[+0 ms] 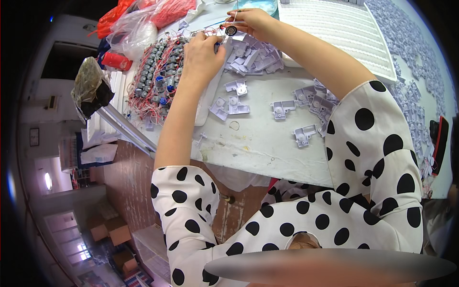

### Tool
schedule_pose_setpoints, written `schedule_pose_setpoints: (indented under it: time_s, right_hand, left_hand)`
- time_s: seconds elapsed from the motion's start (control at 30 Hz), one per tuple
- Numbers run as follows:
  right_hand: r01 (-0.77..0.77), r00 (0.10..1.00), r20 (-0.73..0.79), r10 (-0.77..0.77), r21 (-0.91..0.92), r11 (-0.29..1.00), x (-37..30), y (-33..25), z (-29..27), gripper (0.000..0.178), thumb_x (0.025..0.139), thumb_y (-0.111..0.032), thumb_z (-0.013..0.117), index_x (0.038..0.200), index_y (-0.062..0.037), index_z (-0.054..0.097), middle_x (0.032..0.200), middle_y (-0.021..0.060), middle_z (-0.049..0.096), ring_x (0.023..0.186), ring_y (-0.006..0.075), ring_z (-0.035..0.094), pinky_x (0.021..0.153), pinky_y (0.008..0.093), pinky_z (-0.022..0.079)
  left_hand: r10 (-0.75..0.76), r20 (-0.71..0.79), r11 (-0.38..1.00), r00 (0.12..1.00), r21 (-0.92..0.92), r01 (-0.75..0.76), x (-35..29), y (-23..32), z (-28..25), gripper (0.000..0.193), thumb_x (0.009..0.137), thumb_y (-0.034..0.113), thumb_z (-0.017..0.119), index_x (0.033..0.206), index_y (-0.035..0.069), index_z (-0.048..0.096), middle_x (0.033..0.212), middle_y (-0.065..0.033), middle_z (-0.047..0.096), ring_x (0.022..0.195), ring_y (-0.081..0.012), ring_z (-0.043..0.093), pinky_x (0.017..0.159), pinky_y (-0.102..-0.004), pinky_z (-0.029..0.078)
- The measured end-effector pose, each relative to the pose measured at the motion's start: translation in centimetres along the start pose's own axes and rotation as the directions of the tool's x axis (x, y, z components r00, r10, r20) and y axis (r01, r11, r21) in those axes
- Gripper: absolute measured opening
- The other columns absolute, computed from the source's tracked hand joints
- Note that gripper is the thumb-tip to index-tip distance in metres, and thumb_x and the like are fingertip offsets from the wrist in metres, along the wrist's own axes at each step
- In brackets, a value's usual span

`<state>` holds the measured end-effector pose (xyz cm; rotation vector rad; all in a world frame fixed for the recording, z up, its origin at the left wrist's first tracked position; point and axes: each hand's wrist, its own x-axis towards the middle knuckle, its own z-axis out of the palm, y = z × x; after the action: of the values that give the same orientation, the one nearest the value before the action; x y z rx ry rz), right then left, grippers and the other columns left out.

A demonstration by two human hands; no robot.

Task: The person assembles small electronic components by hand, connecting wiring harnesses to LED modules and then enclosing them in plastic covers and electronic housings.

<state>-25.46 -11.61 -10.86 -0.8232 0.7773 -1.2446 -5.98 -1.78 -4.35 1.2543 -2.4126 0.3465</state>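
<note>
Head view of small-parts assembly at a pale bench (258,143). The right hand (253,21) is raised over the far part of the bench, its fingers (237,19) pinched together on a small round black component (231,30) with thin wires trailing from it; the component hangs just below the fingertips, above a heap of grey plastic housings (251,55). The left hand (203,55) lies just beside it, fingers curled down and closed on something at the edge of that heap; what they grip is hidden by the hand itself. To the left sits a dense batch of small cylindrical motors with red wires (155,79), touching the left wrist. More grey housings lie scattered nearer the body (282,109), and a white ribbed tray (334,28) stands to the right. Judged from this posture, the step is the handling of one wired component clear of the batch. It is done well by keeping the pinch on the component's rim rather than on its leads, by steadying the work with the left hand close to the right, and by drawing the fine wires free slowly so they do not snag on the neighbouring red leads or drag other parts from the pile.
</note>
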Motion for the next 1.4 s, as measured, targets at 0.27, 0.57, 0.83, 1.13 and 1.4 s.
schedule_pose_setpoints:
  time_s: [0.27, 0.57, 0.83, 1.13, 1.4]
  right_hand:
    - [-0.022, 0.999, 0.028, 0.021, 0.032, 0.999, 0.8, -0.1, 0.1, 0.026, 0.103, -0.012, 0.060, 0.123, 0.0040, 0.061, 0.114, 0.0159, 0.070, 0.101, 0.0261, 0.075, 0.079, 0.0211, 0.064]
    - [0.005, 0.998, 0.057, -0.004, -0.020, 1.000, 0.3, 0.1, 0.7, 0.025, 0.100, -0.012, 0.065, 0.121, 0.0023, 0.067, 0.114, 0.0146, 0.070, 0.102, 0.0187, 0.071, 0.093, 0.0269, 0.062]
    - [0.014, 0.992, 0.124, -0.015, 0.012, 1.000, 0.3, -0.1, -0.4, 0.029, 0.100, -0.014, 0.067, 0.125, 0.0005, 0.066, 0.114, 0.0122, 0.070, 0.106, 0.0205, 0.071, 0.097, 0.0269, 0.059]
    - [0.045, 0.969, 0.246, -0.024, -0.082, 0.996, -2.6, -1.1, 1.1, 0.032, 0.104, -0.022, 0.060, 0.131, -0.0040, 0.064, 0.122, 0.0104, 0.072, 0.112, 0.0168, 0.069, 0.102, 0.0275, 0.054]
    - [0.076, 0.985, 0.158, -0.064, -0.069, 0.995, -4.8, -1.3, 4.3, 0.029, 0.106, -0.019, 0.056, 0.130, -0.0058, 0.064, 0.121, 0.0089, 0.072, 0.112, 0.0168, 0.067, 0.101, 0.0313, 0.053]
  left_hand:
    - [0.085, -0.299, 0.995, 0.951, 0.067, -0.068, 2.7, -0.2, 1.0, 0.022, 0.082, 0.024, 0.079, 0.099, 0.011, 0.076, 0.100, -0.0108, 0.069, 0.098, -0.0293, 0.065, 0.088, -0.0452, 0.045]
    - [-0.309, 0.053, 0.746, 0.950, -0.605, 0.277, 3.0, -2.9, 1.3, 0.021, 0.088, 0.012, 0.074, 0.107, 0.007, 0.078, 0.084, -0.0081, 0.074, 0.075, -0.0174, 0.069, 0.071, -0.0310, 0.054]
    - [-0.260, 0.127, 0.786, 0.957, -0.548, 0.286, 3.0, -2.6, -0.3, 0.019, 0.088, 0.012, 0.076, 0.105, 0.003, 0.077, 0.089, -0.0060, 0.076, 0.080, -0.0117, 0.070, 0.075, -0.0273, 0.054]
    - [-0.300, 0.072, 0.627, 0.951, -0.737, 0.254, 2.6, -3.9, 0.1, 0.022, 0.094, 0.007, 0.070, 0.113, 0.000, 0.075, 0.103, -0.0073, 0.077, 0.091, -0.0123, 0.072, 0.084, -0.0252, 0.055]
    - [-0.436, 0.101, 0.466, 0.894, -0.824, 0.320, 1.7, -4.1, -0.2, 0.021, 0.093, 0.005, 0.070, 0.111, -0.004, 0.074, 0.100, -0.0096, 0.076, 0.090, -0.0148, 0.073, 0.083, -0.0253, 0.058]
